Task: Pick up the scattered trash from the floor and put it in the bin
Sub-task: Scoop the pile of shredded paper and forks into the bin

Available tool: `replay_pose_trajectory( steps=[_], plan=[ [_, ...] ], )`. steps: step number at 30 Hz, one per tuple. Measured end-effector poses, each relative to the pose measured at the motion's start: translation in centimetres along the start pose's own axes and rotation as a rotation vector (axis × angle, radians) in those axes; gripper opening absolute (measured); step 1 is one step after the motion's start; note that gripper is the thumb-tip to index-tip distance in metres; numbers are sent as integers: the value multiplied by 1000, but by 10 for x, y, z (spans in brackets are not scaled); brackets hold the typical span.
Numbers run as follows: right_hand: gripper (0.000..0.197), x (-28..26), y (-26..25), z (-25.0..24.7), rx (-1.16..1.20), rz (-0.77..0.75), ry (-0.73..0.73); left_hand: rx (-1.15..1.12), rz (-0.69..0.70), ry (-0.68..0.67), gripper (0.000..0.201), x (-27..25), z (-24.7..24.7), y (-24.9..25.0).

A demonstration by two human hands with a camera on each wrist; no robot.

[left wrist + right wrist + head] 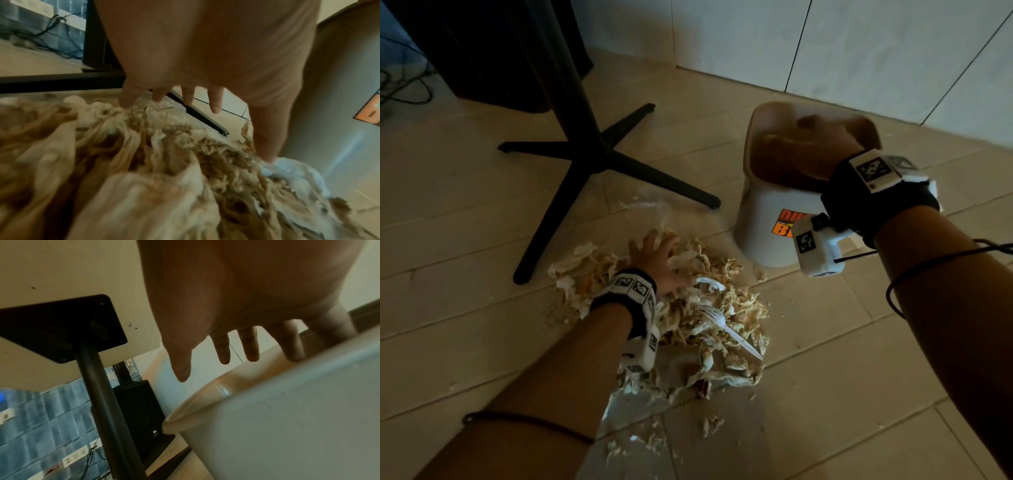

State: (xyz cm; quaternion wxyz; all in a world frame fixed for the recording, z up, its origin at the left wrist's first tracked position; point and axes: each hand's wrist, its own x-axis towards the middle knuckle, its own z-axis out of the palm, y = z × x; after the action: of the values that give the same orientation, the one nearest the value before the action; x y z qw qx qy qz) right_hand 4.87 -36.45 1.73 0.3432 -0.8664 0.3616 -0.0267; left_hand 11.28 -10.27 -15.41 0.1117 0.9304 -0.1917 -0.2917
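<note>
I'm mid-gather: my left hand (659, 260) presses spread fingers into the shredded trash pile (688, 318), my right hand (815, 144) hangs relaxed and empty over the bin (760, 219), so next I'd close 1 fist around a clump.

Dim warm light, dark corners, wrist views blurred, edges bent

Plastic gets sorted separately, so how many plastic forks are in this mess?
1. A white fork lies on the trash pile, at its right side, right of the left hand. More may be buried.
</note>
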Motion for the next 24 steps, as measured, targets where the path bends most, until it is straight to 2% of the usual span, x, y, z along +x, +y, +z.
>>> replay_pose_trajectory(
  steps=[3,5,7,9,12,14,17,19,22,24],
  plan=[
    [71,0,-6,0,-21,-132,92,31,94,-171,109,8,3,4],
    [61,-5,-14,4,-7,-232,161,33,157,-186,101,8,12,9],
    [52,-15,-24,9,-4,-328,220,51,199,-130,82,4,22,12],
    [46,-23,-35,16,-6,-412,281,96,178,-53,68,0,26,13],
    [38,-37,-51,28,-3,-513,369,116,103,34,59,-8,20,11],
    [34,-46,-61,36,39,-577,387,77,108,105,51,-16,12,9],
    [27,-59,-71,49,126,-649,344,6,125,213,42,-29,-1,6],
    [24,-69,-71,59,197,-639,257,-83,136,267,41,-37,-10,2],
    [30,-83,-63,76,274,-526,93,-205,146,336,35,-50,-27,-4],
    [44,-92,-52,91,317,-412,-51,-272,164,375,23,-58,-40,-5]
  ],
)
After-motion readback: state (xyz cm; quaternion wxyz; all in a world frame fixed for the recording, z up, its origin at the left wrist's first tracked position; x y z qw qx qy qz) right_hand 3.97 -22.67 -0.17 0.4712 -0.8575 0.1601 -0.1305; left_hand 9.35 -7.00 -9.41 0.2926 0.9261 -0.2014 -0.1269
